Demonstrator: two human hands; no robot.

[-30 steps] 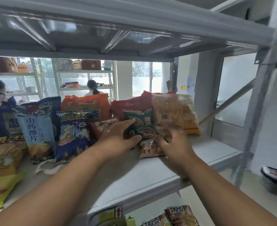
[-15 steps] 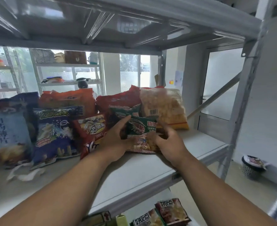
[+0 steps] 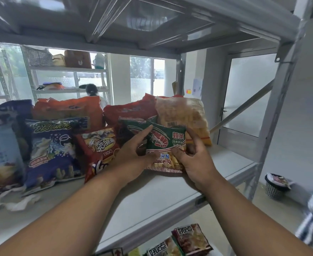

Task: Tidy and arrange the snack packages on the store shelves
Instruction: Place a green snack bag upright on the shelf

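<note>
So both hands are on the green prawn cracker pack (image 3: 163,143), which sits on the grey shelf (image 3: 170,193) toward its right end, just in front of the big red bag (image 3: 130,111) and the clear bag of pale snacks (image 3: 181,115). The left hand (image 3: 131,154) has its fingers laid up the pack's left edge with the thumb hooked under the front, and the right hand (image 3: 194,159) pinches the lower right corner, fingers curled round it, so it's a proper two-handed hold, not wide open on either side. The pack stands roughly upright, leaning back a bit, long axis running bottom to top, prawn picture facing me, top seam pointing up and away. A second green pack (image 3: 131,124) is tucked right behind it to the left. I'd guess the next bit is squaring it up against that twin, so it needs to shift left and far, and the left hand is the nearer one to steer that. The small red corn snack bag (image 3: 100,143) is flopped just left of the left wrist and might get knocked.
</note>
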